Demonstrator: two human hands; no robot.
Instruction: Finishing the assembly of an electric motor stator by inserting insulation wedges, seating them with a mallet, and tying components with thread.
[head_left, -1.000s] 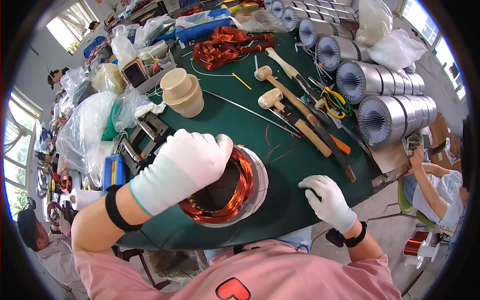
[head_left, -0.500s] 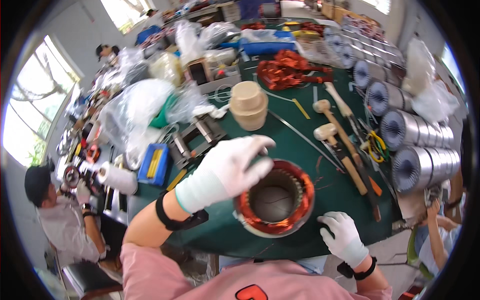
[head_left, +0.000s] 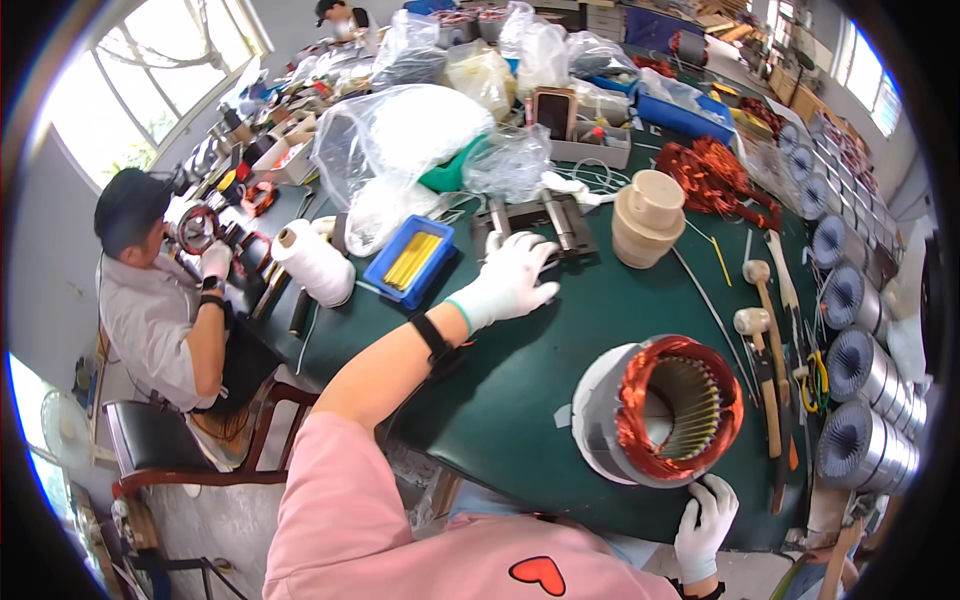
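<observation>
My left hand (head_left: pixel 508 282), in a white glove, reaches across to the near side of a dark metal fixture (head_left: pixel 578 228) with two bright rods. Its fingers are apart and no held thing shows. A motor stator (head_left: pixel 625 420) with orange-red copper windings and a slotted bore stands on a white round base (head_left: pixel 590 440) near the table's front edge. Beside its lower right side is my gloved right hand (head_left: pixel 704 528), fingers loosely bent and apart, holding nothing visible. It is close to the stator; I cannot tell whether they touch.
A blue tray (head_left: pixel 442 262) of yellow strips and a white thread cone (head_left: pixel 318 265) lie left. Beige stacked cups (head_left: pixel 648 222), copper coils (head_left: pixel 705 175), mallets (head_left: pixel 757 325), yellow-handled scissors (head_left: pixel 818 380) and metal cores (head_left: pixel 870 445) are rightward. A co-worker (head_left: pixel 165 290) sits left.
The view has swung left. My left hand has moved from above the stator to the metal fixture. My right hand remains near the stator's lower right side.
</observation>
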